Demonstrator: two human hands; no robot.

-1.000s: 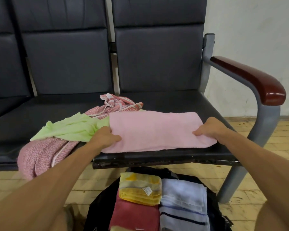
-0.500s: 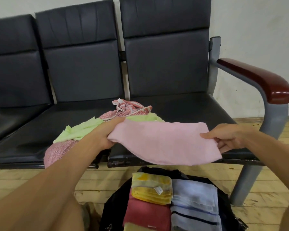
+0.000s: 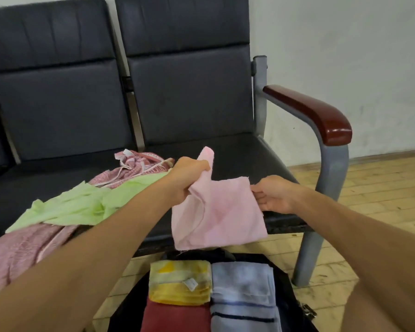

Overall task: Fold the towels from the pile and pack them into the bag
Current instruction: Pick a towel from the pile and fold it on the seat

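Observation:
A pale pink towel [image 3: 223, 216] hangs folded in the air over the seat's front edge. My left hand [image 3: 187, 178] grips its upper left corner in a fist, with a bit of cloth sticking up above the fingers. My right hand [image 3: 273, 194] pinches the towel's right edge. Below, an open black bag [image 3: 288, 283] on the floor holds folded towels: yellow [image 3: 177, 283], red [image 3: 175, 317] and light blue with dark stripes [image 3: 242, 295]. On the seat to the left lies the pile: a light green towel [image 3: 82, 204] over pink patterned towels [image 3: 139, 164].
The black padded bench [image 3: 189, 97] runs along a white wall, with a dark red armrest [image 3: 314, 113] on a grey metal leg [image 3: 321, 212] at the right. The floor [image 3: 381, 188] is wooden planks.
The pink towel was lifted off the seat and folded over: my left hand swung its end across to the right. My right hand stayed on the right edge.

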